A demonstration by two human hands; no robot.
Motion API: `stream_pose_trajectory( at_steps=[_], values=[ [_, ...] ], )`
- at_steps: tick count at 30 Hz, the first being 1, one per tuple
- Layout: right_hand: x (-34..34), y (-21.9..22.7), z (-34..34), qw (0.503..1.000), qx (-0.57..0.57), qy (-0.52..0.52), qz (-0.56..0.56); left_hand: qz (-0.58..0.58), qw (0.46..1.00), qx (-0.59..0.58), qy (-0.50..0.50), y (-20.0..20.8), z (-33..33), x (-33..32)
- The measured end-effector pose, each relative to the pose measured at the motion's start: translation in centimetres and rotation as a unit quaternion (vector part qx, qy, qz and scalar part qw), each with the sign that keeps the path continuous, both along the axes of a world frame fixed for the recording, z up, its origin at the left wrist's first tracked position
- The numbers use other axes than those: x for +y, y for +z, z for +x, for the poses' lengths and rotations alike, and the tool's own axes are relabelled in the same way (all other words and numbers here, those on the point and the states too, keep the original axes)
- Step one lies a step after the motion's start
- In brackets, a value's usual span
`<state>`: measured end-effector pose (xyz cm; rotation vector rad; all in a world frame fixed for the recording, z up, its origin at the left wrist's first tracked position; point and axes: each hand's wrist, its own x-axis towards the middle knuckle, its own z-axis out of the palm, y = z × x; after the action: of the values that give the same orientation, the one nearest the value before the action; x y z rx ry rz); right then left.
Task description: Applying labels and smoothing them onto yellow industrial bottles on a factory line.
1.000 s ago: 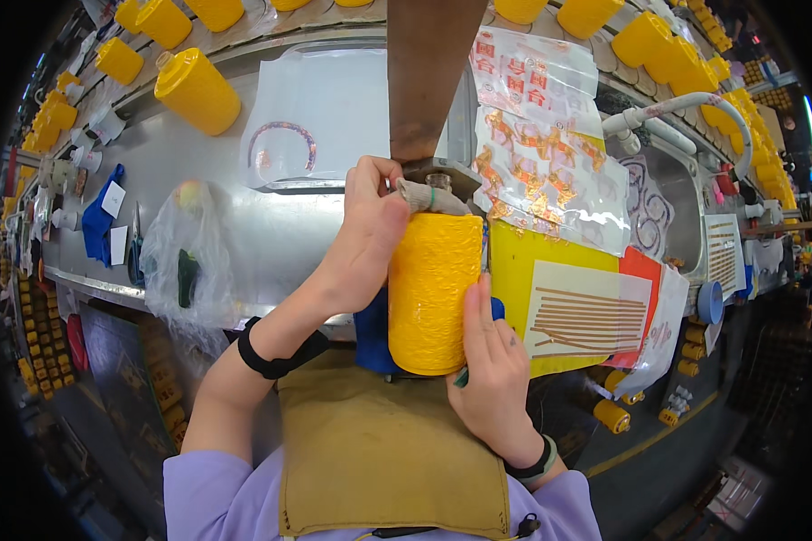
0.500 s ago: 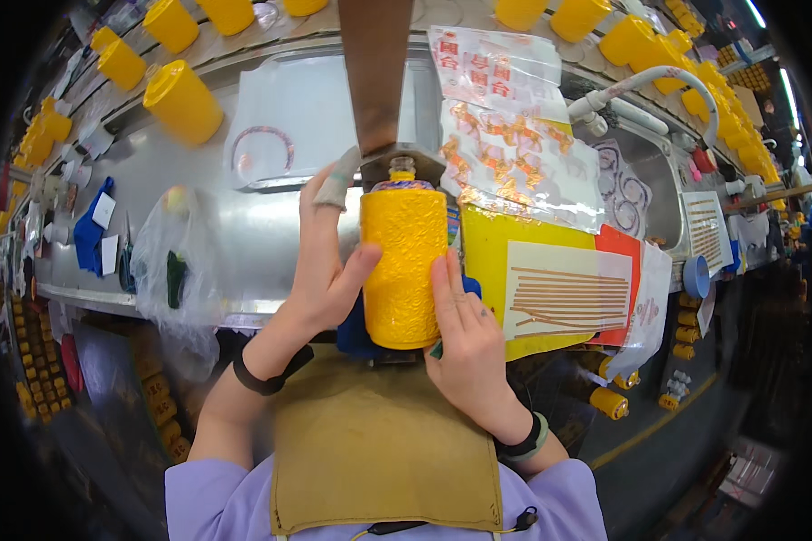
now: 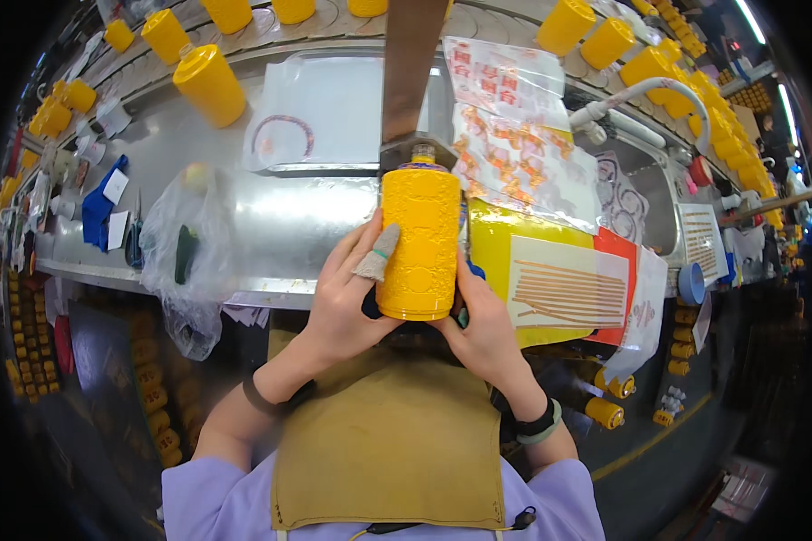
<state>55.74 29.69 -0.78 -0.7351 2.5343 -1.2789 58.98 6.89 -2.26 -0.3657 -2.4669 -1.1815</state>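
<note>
A yellow embossed bottle (image 3: 419, 243) with a bare glass neck lies in front of me, neck pointing away, below a metal post (image 3: 410, 81). My left hand (image 3: 341, 302) wraps its left side; one finger wears a grey cloth finger cover (image 3: 376, 255) and the thumb sits at the base. My right hand (image 3: 484, 329) grips the lower right side, its far fingertips hidden beside the bottle. The neck meets a bracket (image 3: 421, 142) at the foot of the post. Under the bottle, bits of blue cloth show.
Left on the metal bench are a clear plastic bag (image 3: 185, 257), a blue cloth (image 3: 99, 212) and a standing yellow bottle (image 3: 209, 86). Right lie decal sheets (image 3: 519, 171), a strip sheet (image 3: 568, 293) and a sink with a curved faucet (image 3: 645, 86). More yellow bottles line the conveyor behind.
The view has shifted slightly. My left hand has come down from near the neck to the bottle's lower left side; my right hand has moved from its front face to the lower right edge.
</note>
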Motion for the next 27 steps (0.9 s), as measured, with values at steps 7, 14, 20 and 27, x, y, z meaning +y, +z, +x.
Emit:
stream_pose_trajectory(
  at_steps=[7,14,20,27],
  values=[
    [3.3,2.1,-1.6,0.997,0.022,0.067,0.042,-0.045,0.999,-0.01,-0.004,1.2,0.8,0.8],
    [7.0,4.7,-3.3,0.998,0.013,0.024,0.063,-0.082,0.996,-0.029,0.01,1.6,1.0,1.6],
    [8.3,4.5,-6.6,0.995,0.044,-0.003,0.088,-0.096,0.995,-0.027,0.017,1.8,1.2,2.4],
    [6.3,3.1,-18.1,0.992,0.078,-0.008,0.094,-0.074,0.996,-0.027,0.036,1.5,1.2,2.9]
  ],
)
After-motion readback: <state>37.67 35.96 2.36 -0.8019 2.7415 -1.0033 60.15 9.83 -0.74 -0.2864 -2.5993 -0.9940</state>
